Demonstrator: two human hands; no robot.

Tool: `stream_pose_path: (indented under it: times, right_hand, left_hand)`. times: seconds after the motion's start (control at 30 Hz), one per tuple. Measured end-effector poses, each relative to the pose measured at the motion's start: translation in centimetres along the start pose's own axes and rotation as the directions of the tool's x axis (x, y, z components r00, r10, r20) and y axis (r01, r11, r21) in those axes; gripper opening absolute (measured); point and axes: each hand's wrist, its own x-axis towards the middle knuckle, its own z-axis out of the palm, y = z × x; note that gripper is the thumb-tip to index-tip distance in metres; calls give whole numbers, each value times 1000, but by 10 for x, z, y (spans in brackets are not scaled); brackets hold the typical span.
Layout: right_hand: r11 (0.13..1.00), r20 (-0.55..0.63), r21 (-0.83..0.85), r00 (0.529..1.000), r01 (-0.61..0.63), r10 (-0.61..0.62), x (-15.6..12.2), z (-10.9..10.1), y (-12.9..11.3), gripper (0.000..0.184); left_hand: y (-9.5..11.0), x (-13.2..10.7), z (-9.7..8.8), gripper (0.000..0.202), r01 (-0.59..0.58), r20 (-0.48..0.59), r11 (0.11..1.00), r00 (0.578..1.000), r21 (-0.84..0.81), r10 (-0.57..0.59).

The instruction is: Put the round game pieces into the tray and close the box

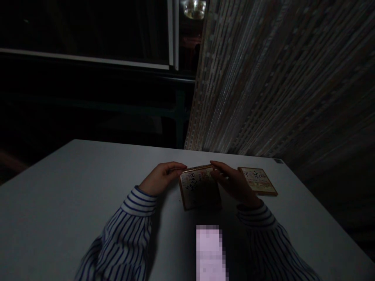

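A flat rectangular box (197, 189) with a gold rim and a printed lid lies on the grey table (73, 187), tilted up slightly at its far edge. My left hand (162, 177) is closed, its fingertips pinching the box's far left corner. My right hand (233, 181) curls over the far right corner and right side of the same box. Both arms wear blue and white striped sleeves. A second, similar flat box (258, 180) rests on the table just right of my right hand, untouched.
A wall of narrow brick-like tiles (278, 78) rises behind the table on the right. To the left the room is dark, with a pale horizontal bar (88, 59) and a lamp (193, 8) above. The table's right edge runs close by.
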Motion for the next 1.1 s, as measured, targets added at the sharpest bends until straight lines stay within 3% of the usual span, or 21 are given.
stream_pose_path:
  times: [0.57,1.1]
  right_hand:
    - [999,-15,-14,999,37,-37,0,0,0,27]
    - [998,-16,66,1000,2,-1,0,-3,-4,28]
  left_hand:
    - [13,1,2,25,-89,-182,996,979,24,92]
    - [9,2,2,28,-97,-194,995,976,14,98]
